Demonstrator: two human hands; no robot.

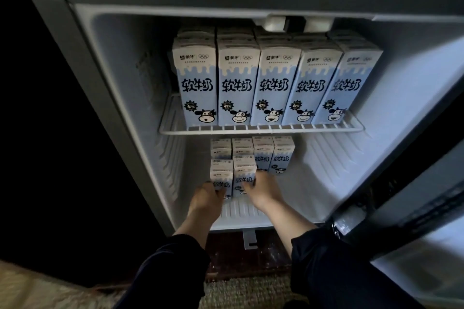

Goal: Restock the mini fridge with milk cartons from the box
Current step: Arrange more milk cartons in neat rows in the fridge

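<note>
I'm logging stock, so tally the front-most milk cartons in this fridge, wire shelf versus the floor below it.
Upper front-row milk cartons: 5
Lower front milk cartons: 4
Total: 9
Cartons behind are too hidden to count.

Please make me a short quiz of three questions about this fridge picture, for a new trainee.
1. True or false: five milk cartons stand in the front row on the wire shelf.
2. What does the left hand grip? A) a carton on the wire shelf B) the left front carton on the fridge floor C) nothing
3. Fill in: the right hand holds the right front carton, which stands ___ the wire shelf.

Key: 1 true; 2 B; 3 below.
</note>
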